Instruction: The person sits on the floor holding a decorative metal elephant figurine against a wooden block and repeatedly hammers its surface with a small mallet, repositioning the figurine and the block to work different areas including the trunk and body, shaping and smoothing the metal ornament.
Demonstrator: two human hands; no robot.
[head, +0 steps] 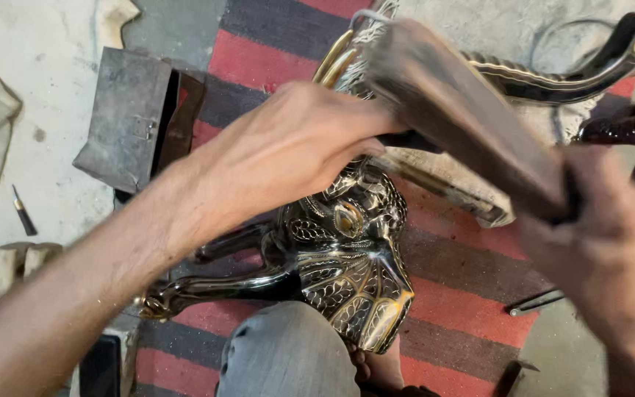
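Note:
A black and brass engraved animal-head figure (354, 272) lies on a striped rug, resting against my knee (288, 356). My left hand (295, 154) reaches across above the figure, its fingertips pinched on a thin dark tool (409, 140) whose tip is hidden. My right hand (604, 250) grips a flat wooden beater (464, 110), raised and blurred, slanting up to the left over the left hand's fingers. A curved black and brass horn (553, 81) runs off to the upper right.
The red and dark striped rug (472, 279) covers a concrete floor. An open grey metal box (126, 117) sits at upper left, a small chisel (22, 213) and wooden blocks (16, 261) at left. A metal tool (538, 300) lies at right, a dark glittery object (633, 132) beyond.

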